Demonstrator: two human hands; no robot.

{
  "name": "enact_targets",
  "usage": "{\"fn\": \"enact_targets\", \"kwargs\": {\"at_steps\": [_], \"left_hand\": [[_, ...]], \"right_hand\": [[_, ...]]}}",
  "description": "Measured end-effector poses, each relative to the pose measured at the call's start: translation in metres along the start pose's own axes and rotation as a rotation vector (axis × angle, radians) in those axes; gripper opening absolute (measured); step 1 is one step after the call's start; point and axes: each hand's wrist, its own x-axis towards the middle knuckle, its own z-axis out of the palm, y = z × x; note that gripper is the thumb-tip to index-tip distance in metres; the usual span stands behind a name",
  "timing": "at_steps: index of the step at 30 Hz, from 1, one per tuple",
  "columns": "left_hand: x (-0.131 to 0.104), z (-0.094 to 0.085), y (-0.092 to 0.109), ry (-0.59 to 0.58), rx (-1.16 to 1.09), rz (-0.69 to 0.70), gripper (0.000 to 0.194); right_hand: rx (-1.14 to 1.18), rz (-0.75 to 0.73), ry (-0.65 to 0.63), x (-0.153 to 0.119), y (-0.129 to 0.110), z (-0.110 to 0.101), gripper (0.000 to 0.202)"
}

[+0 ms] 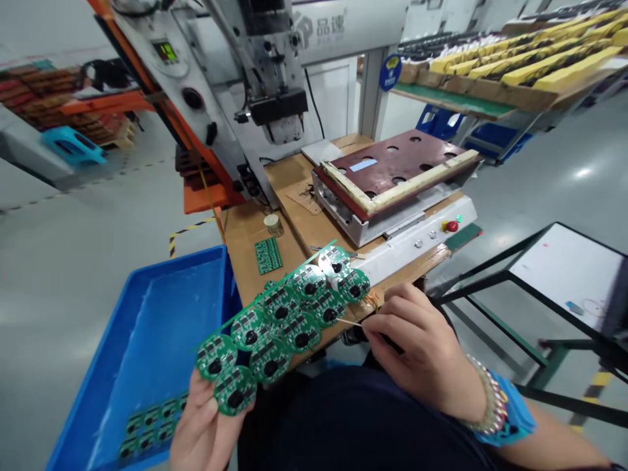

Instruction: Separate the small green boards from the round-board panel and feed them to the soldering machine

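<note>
As the left hand holds the circuit board over the near edge of the table, the right hand pinches a stick by one black blob (every disc has one; what remains is unclear).

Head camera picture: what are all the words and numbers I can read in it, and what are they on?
"品速": on the machine's white beam.
Smaller letters under it: too blurred to read.
Lit display: glowing digits, too blurred to be sure.
Round blue sign: writing too small to read.
Green circuit boards: any markings are too small to read.
</note>
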Motion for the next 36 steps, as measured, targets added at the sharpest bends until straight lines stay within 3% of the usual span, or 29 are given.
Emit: {"fn": "enact_targets", "kwargs": {"at_steps": [6,14,22,28,36], "left_hand": [[0.001,-0.006,-0.005,-0.011,-0.036,0.005,0.047],[-0.004,0.007,0.001,0.089,-0.043,-0.023,0.050],[-0.001,0.000,-0.002,-0.032,-0.048,0.006,0.046],[0.001,-0.007,-0.005,-0.030,-0.031,0.019,0.045],[-0.002,-0.001,-0.001,-0.037,-0.001,0.006,0.043]], "right_hand": [[0.022,-0.008,-0.019,0.002,-0.003,0.003,0.012],[0.017,-0.003,-0.019,0.000,-0.001,0.004,0.011],[-0.004,0.006,-0.018,-0.001,-0.001,0.001,0.012],[-0.029,-0.002,0.003,0.001,0.001,0.000,0.012],[-0.031,-0.004,0.016,0.002,0.001,0.000,0.011]]}}
